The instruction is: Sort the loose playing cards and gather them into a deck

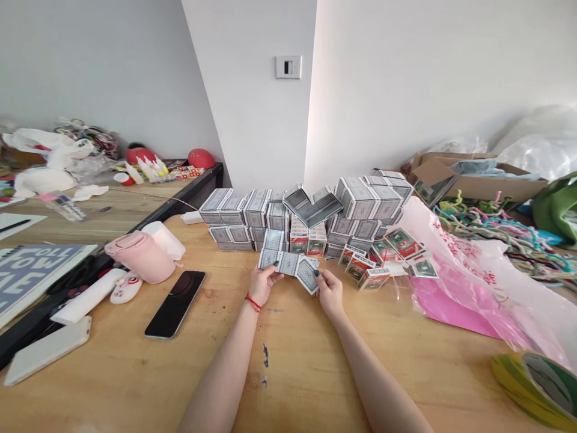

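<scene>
My left hand (263, 285) pinches the lower left part of a joined strip of grey patterned playing cards (287, 263). At the strip's right end, my right hand (329, 291) grips a tilted card between thumb and fingers. Just behind my hands stands a long stack of grey card-covered blocks (229, 218), two or more layers high. An angled, open grey card piece (313, 207) rests on top of the stack's middle. Several red and green card boxes (360, 264) lie to the right of my right hand.
A black phone (175, 304), a pink cup (140, 257) and a white power bank (48, 350) lie on the left. Pink plastic wrapping (469, 294), yellow tape (536, 385), coloured yarn and a cardboard box (487, 180) are on the right. A wall rises behind.
</scene>
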A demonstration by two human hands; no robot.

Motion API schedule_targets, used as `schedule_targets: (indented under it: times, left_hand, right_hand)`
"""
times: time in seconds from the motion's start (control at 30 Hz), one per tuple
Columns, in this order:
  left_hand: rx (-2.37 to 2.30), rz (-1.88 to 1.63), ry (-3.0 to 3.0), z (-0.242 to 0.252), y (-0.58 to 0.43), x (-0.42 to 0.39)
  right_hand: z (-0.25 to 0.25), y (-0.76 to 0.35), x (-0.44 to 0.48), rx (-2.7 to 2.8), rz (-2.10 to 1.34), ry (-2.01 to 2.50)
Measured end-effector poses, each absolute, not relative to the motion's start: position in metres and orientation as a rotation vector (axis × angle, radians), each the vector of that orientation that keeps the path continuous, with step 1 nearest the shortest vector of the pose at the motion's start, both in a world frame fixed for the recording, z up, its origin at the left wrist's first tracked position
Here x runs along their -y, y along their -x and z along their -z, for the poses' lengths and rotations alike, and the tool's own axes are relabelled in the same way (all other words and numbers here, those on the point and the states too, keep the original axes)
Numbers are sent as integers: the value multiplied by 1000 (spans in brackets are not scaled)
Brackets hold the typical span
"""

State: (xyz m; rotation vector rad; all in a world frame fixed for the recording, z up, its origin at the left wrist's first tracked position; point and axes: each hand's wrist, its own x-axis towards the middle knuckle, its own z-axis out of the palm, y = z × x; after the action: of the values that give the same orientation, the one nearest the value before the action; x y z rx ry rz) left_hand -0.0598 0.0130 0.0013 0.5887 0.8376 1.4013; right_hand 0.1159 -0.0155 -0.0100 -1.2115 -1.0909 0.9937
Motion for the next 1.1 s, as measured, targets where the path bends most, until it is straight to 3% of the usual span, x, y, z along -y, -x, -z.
schedule_targets:
  times: [0.73,1.1]
  left_hand:
    - [-1037,-1387,-823,6,68,-20]
    - [-977,-1309,-752,1,65,-17]
  right_hand:
    - [9,-139,7,1366,-1455,1148]
    - [12,-138,7,1050,-1327,1101]
